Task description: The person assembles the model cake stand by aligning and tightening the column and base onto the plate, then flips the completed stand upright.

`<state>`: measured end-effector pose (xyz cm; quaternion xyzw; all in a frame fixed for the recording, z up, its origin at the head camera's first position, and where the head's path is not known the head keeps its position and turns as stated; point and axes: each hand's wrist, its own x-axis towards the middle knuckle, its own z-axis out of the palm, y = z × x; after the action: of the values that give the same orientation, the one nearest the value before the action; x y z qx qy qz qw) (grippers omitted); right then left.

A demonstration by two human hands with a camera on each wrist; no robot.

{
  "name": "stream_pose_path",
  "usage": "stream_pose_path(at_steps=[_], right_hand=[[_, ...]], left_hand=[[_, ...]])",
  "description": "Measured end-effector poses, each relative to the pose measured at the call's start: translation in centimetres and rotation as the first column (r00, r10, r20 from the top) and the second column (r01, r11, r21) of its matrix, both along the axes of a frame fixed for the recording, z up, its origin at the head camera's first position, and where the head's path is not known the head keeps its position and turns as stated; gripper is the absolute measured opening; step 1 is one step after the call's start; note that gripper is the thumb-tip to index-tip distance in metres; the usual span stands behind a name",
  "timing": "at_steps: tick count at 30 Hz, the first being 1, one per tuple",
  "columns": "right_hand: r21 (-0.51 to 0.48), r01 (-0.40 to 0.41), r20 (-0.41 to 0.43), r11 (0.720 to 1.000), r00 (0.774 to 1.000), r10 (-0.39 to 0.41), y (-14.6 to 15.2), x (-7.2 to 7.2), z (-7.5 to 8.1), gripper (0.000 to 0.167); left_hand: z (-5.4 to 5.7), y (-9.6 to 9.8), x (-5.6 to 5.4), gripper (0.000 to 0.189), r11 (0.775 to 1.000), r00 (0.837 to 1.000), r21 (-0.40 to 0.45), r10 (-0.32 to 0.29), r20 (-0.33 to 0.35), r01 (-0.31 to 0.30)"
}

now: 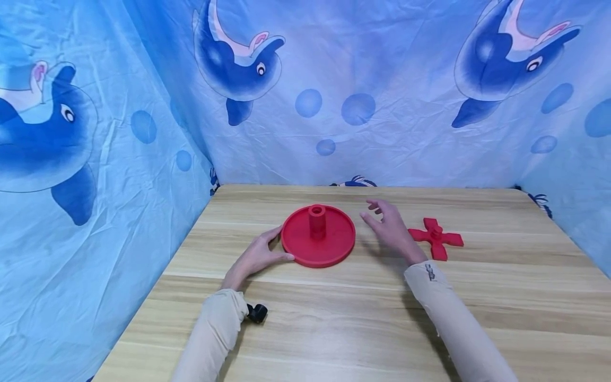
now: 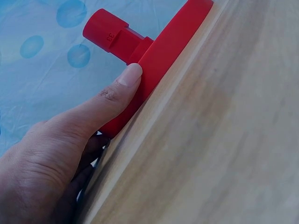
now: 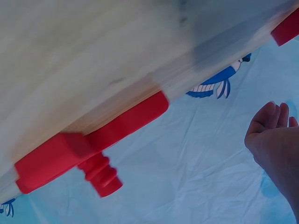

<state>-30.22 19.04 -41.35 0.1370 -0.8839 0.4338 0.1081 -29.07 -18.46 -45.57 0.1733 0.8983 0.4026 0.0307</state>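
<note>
A round red tray (image 1: 336,245) with a raised rim lies on the table, a hollow red post (image 1: 317,222) standing at its middle. My left hand (image 1: 258,255) holds the tray's left edge. In the left wrist view its thumb (image 2: 112,95) presses the outer rim, and the number 33 shows on the post (image 2: 103,31). Above the table, right of the tray, my right hand (image 1: 392,227) is raised with nothing in its loosely bent fingers. Just beyond that hand lies a flat red cross-shaped piece (image 1: 438,240); the right wrist view shows its threaded stud (image 3: 101,174).
The wooden table (image 1: 324,318) carries both red parts. Blue cloth (image 1: 382,143) printed with dolphins and bubbles hangs behind it and along both sides. A small black device (image 1: 258,313) sits at the left wrist.
</note>
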Motion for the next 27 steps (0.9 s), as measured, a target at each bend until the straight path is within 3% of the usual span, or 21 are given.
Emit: stream_pose_path(at_steps=[18, 27], right_hand=[[0.053, 0.077, 0.004, 0.996, 0.997, -0.077, 5.6, 1.3, 0.1, 0.058], [0.028, 0.084, -0.057, 0.996, 0.995, -0.082, 7.9, 2.2, 0.1, 0.053]], left_hand=[[-0.1, -0.3, 0.0, 0.106, 1.0, 1.0, -0.008, 0.006, -0.005, -0.006], [-0.1, -0.2, -0.2, 0.106, 1.0, 1.0, -0.014, -0.002, -0.006, 0.002]])
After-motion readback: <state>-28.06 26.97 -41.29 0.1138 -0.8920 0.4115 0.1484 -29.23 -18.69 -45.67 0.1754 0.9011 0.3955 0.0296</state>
